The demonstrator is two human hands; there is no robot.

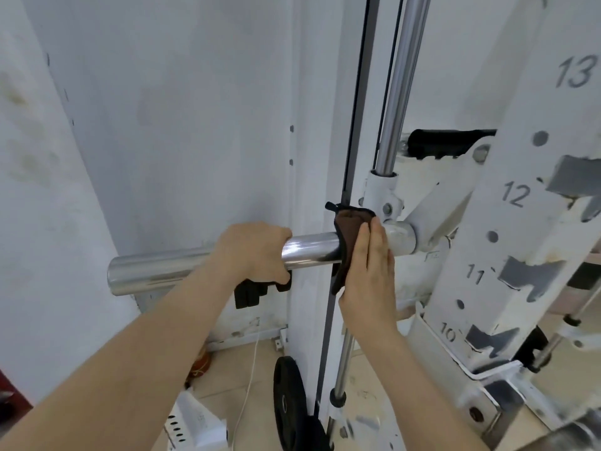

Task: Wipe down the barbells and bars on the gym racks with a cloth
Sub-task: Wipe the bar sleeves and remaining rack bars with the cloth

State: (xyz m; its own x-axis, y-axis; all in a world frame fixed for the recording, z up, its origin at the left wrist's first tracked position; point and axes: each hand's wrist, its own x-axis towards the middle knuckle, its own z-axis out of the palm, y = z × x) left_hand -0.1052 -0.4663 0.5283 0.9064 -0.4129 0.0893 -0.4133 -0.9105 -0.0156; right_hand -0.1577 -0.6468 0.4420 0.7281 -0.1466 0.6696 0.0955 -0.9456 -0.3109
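Visibly, rack upright (527,229) numbered 13–10.

Head view, downward, close to bar (201,265)

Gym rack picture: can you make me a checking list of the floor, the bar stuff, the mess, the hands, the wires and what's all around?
Surface: tiled floor, beige, partly covered.
Job's things: chrome bar sticks out sideways from the rack; brown cloth is draped over it.
Clutter: black weight plate stands on edge by the rack's base; white perforated piece lies on the floor.
Hands: left hand grips the chrome bar; right hand presses the brown cloth with straight fingers.
Cables: thin white cord trails to the floor; dark line, maybe a cable, runs up the post.
Surroundings: white wall, stained; numbered upright, paint chipped; shiny guide rod.
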